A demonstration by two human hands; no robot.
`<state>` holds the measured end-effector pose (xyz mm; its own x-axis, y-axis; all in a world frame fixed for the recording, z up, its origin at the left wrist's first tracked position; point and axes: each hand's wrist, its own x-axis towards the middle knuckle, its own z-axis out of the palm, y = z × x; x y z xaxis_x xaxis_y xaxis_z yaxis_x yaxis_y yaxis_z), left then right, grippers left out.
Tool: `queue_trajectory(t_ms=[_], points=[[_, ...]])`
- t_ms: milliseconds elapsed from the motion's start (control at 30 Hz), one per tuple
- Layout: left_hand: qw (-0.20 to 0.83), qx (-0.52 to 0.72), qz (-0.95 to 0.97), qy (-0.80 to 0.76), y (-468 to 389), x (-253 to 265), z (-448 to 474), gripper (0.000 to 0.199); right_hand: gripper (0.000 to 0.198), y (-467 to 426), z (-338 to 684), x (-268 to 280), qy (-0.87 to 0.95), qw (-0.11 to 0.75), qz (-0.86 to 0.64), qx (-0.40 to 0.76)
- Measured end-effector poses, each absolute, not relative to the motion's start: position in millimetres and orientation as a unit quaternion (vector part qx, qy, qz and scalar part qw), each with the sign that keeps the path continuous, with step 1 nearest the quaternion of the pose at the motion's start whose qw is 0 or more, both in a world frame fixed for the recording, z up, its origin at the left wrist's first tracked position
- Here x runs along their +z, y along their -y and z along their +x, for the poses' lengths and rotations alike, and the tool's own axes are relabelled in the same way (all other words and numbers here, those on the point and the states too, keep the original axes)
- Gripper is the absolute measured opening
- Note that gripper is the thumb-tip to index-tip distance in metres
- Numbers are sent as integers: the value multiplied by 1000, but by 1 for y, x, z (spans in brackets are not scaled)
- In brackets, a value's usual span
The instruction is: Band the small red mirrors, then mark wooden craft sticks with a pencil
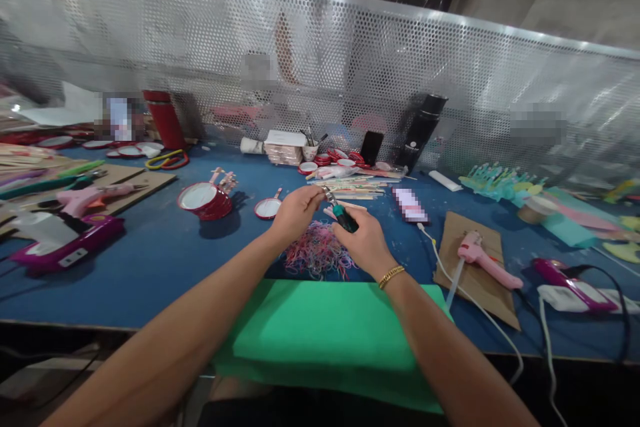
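The tabletop [150, 267] is blue. At its far left, a purple-and-white power strip [70, 247] lies near a pink glue gun [93, 197], which rests on brown cardboard. Behind them, a red thermos bottle [163, 120] stands against the perforated metal screen [225, 47], with red-and-yellow-handled scissors [167, 160] lying in front of it.

Further right, a red, white-topped drum-shaped piece [213, 207] sits tilted, well apart from a small red-rimmed disc [269, 207].

At centre, the left hand [300, 210] has its fingers drawn together at the metal head of a hand tool [345, 217]; whether they pinch a small part there cannot be told. A tangled pile of multicoloured strands [317, 250] lies on the tabletop below and between the hands. The tool is raised above the pile, its dark handle enclosed by the curled fingers of the right hand [367, 240]; a gold bracelet [391, 277] circles that wrist. A green sheet [330, 327] spans the near edge between the forearms.

To the right, a lit phone [410, 205] lies near a black thermos bottle [423, 130]. Beyond, a second pink glue gun [480, 257] rests on a cardboard sheet [450, 267].
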<state>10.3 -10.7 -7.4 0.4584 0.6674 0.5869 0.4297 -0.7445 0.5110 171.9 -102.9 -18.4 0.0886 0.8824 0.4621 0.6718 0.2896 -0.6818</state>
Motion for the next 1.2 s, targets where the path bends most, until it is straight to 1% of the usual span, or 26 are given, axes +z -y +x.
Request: queue_trajectory(t_ms=[200,400,600,800,933,1067,1133,1200], points=[[150,411,838,-326,11,-7,10,19,39,99,172,-24,657,448,-595,117],[151,395,843,-334,7,-10,8,30,49,96,173,-32,661,445,-600,78],[150,393,845,-329,8,-9,9,31,43,98,173,-27,664,441,-594,110],[145,396,846,-326,8,-8,9,31,36,102,175,-23,668,444,-588,103],[153,395,846,-324,7,-9,9,31,42,99,172,-27,658,447,-596,111],[165,401,831,-348,8,-6,8,29,50,96,180,-27,642,456,-612,76],[168,407,822,-362,7,-5,6,28,54,96,194,-27,618,439,-650,51],[171,407,821,-362,6,-6,5,29,55,96,212,-28,577,376,-725,24]])
